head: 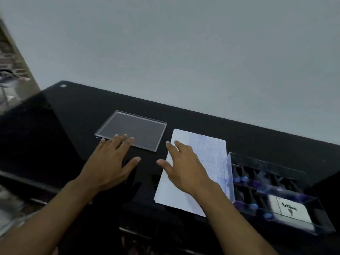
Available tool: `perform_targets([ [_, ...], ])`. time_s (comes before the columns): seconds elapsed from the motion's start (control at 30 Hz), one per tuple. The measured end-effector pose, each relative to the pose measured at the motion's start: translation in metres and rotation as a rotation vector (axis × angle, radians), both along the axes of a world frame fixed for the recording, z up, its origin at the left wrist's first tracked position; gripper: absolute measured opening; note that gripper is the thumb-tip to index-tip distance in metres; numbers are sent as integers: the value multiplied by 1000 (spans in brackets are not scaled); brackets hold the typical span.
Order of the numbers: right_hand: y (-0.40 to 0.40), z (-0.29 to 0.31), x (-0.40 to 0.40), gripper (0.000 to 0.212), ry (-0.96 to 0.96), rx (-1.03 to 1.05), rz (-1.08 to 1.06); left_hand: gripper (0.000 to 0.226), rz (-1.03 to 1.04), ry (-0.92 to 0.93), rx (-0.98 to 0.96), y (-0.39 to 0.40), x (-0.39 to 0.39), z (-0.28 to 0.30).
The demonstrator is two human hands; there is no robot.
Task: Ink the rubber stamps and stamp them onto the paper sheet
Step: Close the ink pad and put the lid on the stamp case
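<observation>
While both of your hands lie spread over the black surface [73, 115], neither one has hold of anything. Your left hand [112, 162] is flat with its fingers straight and fanned, and its fingertips [125, 138] reach the near edge of the clear lid [136, 126], a shallow transparent tray lying flat to the left of the paper; whether they press on it or only overlap it you cannot tell from this angle. Your right hand [184, 168] is likewise opened out, palm down on the left half of the paper sheet [211, 155], thumb stretched off toward the left hand. That sheet lies flat at the middle of the surface, its long side running away from you, with faint bluish print on its right part. Just beside the sheet's right edge, touching or nearly so, stands the clear stamp box [276, 192], divided into compartments. Dark stamps [244, 179] with purple and blue knobs sit in those compartments, blurred, and a white card [290, 211] with black lettering lies in the near right compartment. A pale grey wall [184, 43] rises behind the surface.
</observation>
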State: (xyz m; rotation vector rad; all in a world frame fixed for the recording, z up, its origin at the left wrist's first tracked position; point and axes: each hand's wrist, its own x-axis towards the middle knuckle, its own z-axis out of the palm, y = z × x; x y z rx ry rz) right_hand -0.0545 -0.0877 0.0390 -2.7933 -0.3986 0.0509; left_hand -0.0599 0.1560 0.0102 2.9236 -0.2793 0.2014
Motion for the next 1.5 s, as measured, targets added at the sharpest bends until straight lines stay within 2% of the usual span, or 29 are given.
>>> perform_targets([
  [0.2,56,-16,44,74,12,-2,19,85,91,14,-41,51,35,-10],
  [0.43,81,-35,90,79,54,-35,-40,89,138,64,-125,87,84,-35],
  [0.7,89,-47,115,79,37,-55,-104,89,155,100,-171,94,130,-54],
  [0.83,91,-54,116,80,65,-50,-135,79,156,108,-154,89,142,-55],
  [0.97,98,-61,114,79,53,-22,-146,74,178,102,-163,84,144,-56],
  [1.23,100,-53,101,60,17,90,-225,72,261,103,-391,65,121,-35],
  [1.5,55,-26,63,56,-49,123,-287,72,256,81,-423,19,77,1],
])
